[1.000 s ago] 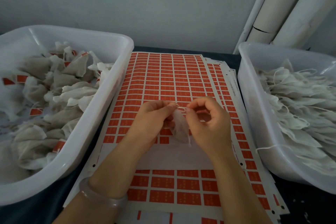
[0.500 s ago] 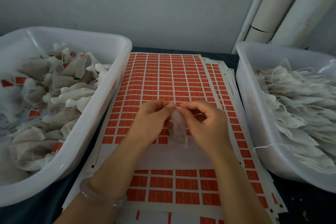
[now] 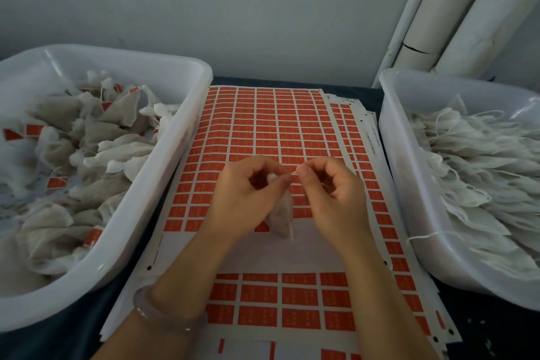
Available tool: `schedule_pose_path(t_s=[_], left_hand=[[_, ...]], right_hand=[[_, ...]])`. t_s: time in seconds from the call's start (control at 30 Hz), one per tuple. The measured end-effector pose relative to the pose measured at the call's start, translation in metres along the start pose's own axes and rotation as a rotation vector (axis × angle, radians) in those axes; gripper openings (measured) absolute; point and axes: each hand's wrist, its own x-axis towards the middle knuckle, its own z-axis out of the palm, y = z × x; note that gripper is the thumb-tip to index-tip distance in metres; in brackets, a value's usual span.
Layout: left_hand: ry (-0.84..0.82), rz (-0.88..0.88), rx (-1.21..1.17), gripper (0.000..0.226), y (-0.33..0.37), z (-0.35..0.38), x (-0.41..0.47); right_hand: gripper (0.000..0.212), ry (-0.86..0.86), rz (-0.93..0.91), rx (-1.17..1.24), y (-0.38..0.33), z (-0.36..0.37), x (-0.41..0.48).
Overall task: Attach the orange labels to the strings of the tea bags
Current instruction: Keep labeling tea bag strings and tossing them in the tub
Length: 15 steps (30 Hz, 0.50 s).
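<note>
Mesh tea bag [image 3: 282,218] pinched left; string [image 3: 293,173] pinched right.

No word, number or brand can be read anywhere. The orange labels [image 3: 258,294] on the backing sheet [image 3: 277,257] each carry a few small pale-yellow marks across the middle, too blurred to make out as letters or figures. On the nearest rows these marks show as faint specks. On the far rows they fade into plain orange. The orange tags [image 3: 55,183] among the filled bags in the left tub [image 3: 166,169] show only flat colour, and any print on them is too small to tell.
</note>
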Motion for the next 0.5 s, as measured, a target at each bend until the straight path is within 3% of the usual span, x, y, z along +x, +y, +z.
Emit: schedule_pose_path(t_s=[0.27,0.33,0.43,0.5], left_hand=[[-0.08,0.004,0.011,0.029,-0.004,0.0,0.0],[-0.119,-0.002,0.015,0.029,-0.007,0.002,-0.001],[-0.13,0.021,-0.019,0.021,-0.008,0.003,-0.002],[-0.112,0.059,-0.05,0.015,-0.006,0.005,-0.001]], right_hand=[[0.019,0.111,0.218,0.086,0.001,0.001,0.001],[0.02,0.102,0.284,0.257,-0.001,0.003,0.0],[0.022,0.009,0.325,0.713,-0.008,0.002,0.002],[0.024,-0.008,0.347,0.84,-0.01,0.002,0.002]])
